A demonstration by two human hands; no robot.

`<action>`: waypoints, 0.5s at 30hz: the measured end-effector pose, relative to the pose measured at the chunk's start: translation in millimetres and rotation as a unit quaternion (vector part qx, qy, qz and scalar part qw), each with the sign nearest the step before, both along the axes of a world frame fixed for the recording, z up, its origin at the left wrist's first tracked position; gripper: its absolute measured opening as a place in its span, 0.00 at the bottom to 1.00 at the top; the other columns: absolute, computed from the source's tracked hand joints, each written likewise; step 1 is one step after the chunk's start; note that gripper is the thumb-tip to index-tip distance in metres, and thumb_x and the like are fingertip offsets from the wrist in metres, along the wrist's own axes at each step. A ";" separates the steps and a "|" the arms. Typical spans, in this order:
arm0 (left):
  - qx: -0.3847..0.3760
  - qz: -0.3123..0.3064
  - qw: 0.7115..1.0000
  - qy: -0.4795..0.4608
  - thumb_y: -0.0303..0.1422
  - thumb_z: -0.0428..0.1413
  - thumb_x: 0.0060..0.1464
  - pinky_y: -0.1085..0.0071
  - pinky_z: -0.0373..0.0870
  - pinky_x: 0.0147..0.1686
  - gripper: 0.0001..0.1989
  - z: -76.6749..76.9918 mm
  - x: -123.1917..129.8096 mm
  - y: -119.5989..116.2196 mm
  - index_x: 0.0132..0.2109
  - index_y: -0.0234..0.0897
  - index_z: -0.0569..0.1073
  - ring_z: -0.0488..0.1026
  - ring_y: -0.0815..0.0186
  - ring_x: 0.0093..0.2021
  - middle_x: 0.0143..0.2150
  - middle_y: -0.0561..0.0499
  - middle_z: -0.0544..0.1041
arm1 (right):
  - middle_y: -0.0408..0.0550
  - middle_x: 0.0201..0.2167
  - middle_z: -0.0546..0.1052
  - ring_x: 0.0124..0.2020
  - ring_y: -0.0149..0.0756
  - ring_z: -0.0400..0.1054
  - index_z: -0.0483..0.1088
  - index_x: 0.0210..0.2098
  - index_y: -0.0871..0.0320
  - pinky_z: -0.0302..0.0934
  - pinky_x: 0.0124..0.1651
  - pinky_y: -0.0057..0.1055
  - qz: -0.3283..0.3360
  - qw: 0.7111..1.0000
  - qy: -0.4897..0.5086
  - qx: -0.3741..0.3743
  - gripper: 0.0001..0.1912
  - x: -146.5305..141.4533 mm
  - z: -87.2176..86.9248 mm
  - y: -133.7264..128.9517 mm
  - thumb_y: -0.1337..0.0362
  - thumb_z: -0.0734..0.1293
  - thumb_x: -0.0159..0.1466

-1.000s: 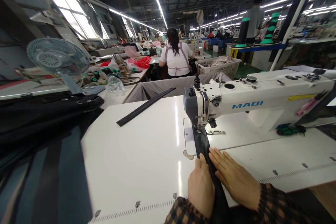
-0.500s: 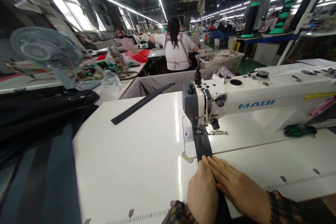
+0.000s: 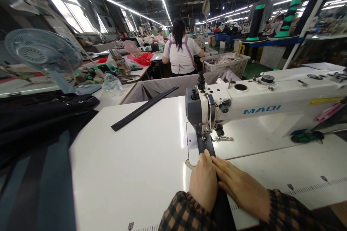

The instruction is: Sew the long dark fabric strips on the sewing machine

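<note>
A long black fabric strip (image 3: 223,211) runs from the table's front edge up under the presser foot (image 3: 204,137) of a white sewing machine (image 3: 284,95). My left hand (image 3: 204,180) is closed on the strip's left side, its fingertips pressed down just in front of the foot. Beside it, my right hand (image 3: 241,189) lies along the strip's right edge with fingers stretched out flat. Both thumbs are mostly hidden. Another black strip (image 3: 145,109) lies apart on the white tabletop (image 3: 130,173), at the left.
Dark fabric (image 3: 40,184) hangs at the left edge, near a fan (image 3: 40,50). A small metal guide (image 3: 223,138) sits right of the foot. Thread cones (image 3: 256,23) stand at the back right. A co-worker (image 3: 180,52) sits ahead, beside a white basket (image 3: 226,64).
Both my hands have moved forward, closer to the presser foot, along with the strip. The view has shifted slightly. The co-worker ahead has lowered the left arm.
</note>
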State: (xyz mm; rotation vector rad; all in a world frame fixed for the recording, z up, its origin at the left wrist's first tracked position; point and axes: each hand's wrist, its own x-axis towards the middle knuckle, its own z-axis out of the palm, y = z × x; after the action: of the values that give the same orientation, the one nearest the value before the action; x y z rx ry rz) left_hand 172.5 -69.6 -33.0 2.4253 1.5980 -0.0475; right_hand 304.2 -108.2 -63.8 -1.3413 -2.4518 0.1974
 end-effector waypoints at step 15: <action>0.023 -0.013 1.000 -0.008 0.21 0.41 0.52 0.71 0.67 0.39 0.20 -2.6 3.1 24.3 0.53 0.25 0.59 0.69 0.65 0.37 0.42 0.42 0.66 | 0.53 0.58 0.56 0.58 0.38 0.49 0.51 0.58 0.62 0.50 0.58 0.39 -0.004 1.000 0.024 -0.003 0.24 0.6 -6.9 16.1 0.67 0.55 0.63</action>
State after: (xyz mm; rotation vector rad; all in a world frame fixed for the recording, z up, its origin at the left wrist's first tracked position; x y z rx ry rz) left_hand 175.6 -45.3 -35.7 2.4744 1.5787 0.0064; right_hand 304.8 -92.1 -70.7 -1.3319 -2.4082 0.2331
